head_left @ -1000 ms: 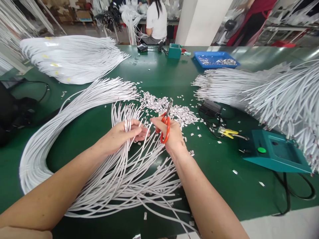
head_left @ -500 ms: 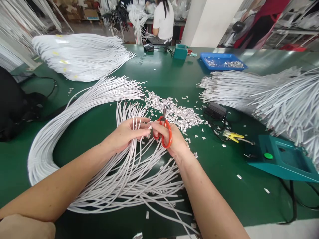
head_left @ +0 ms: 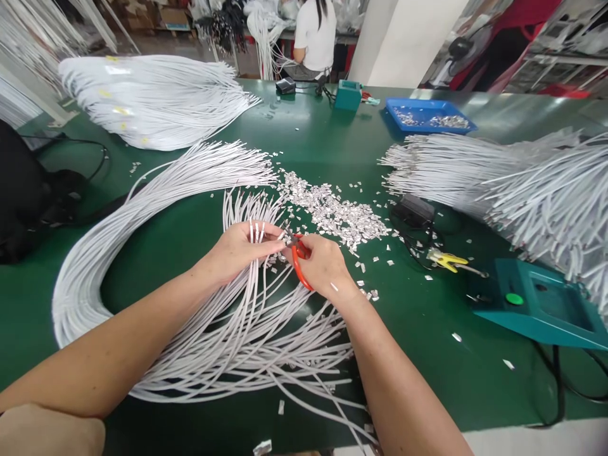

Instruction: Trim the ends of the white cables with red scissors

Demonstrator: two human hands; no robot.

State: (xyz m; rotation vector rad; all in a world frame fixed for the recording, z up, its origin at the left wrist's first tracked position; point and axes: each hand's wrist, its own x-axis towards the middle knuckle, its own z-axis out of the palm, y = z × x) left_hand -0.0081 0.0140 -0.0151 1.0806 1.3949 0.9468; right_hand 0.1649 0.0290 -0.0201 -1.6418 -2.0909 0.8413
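Note:
My left hand [head_left: 240, 251] is closed round a few white cables [head_left: 255, 229], their cut ends sticking up between the fingers. My right hand [head_left: 321, 266] grips red-handled scissors [head_left: 298, 261], the blades pointing left toward those cable ends and mostly hidden by the fingers. Under both hands lies a loose fan of white cables [head_left: 247, 342] on the green table [head_left: 190, 234]. Just beyond the hands is a heap of small silvery cut pieces [head_left: 335, 215].
Large white cable bundles lie at the back left [head_left: 152, 101], curving on the left [head_left: 85, 278] and at the right [head_left: 522, 183]. A teal box with a green button [head_left: 536, 304], yellow pliers [head_left: 446, 259], a black adapter [head_left: 412, 212] and a blue tray [head_left: 427, 115] stand right. A person sits beyond the table [head_left: 313, 31].
The scissors have tipped from upright to pointing left at the cable ends, and my right hand has closed in against my left hand.

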